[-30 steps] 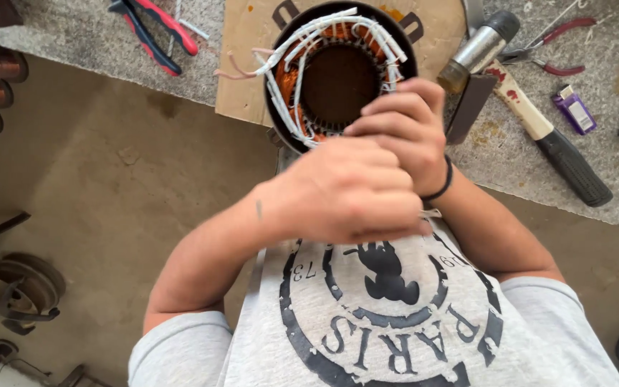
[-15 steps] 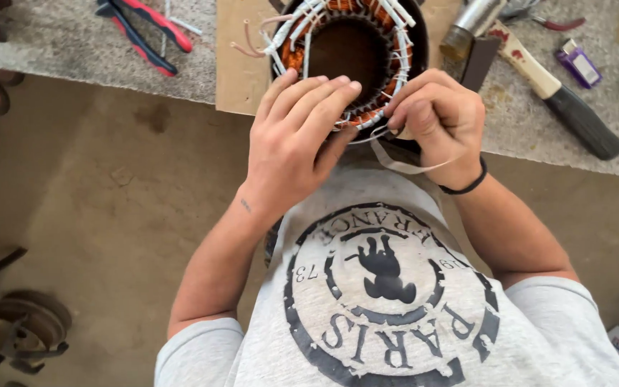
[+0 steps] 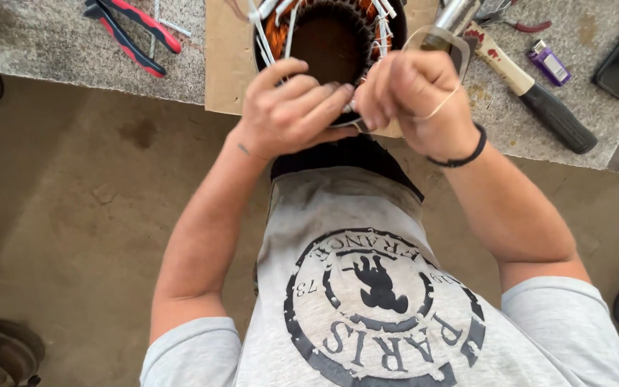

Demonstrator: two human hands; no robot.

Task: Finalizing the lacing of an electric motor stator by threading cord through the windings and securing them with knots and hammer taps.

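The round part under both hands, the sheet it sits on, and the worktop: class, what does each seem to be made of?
Round part: dark metal ring, probably steel, with orange-brown copper-looking wire coils and white sleeves, likely plastic or paper. Sheet: flat, matt, tan, seemingly cardboard. Worktop: speckled grey, rough, stone or concrete by its look. The left hand and right hand rest on the part's near rim.

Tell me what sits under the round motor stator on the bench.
A flat sheet of brown cardboard lies under the stator, on the speckled stone bench. Its near edge is partly covered by the left hand and right hand; the patch beneath the stator is hidden.
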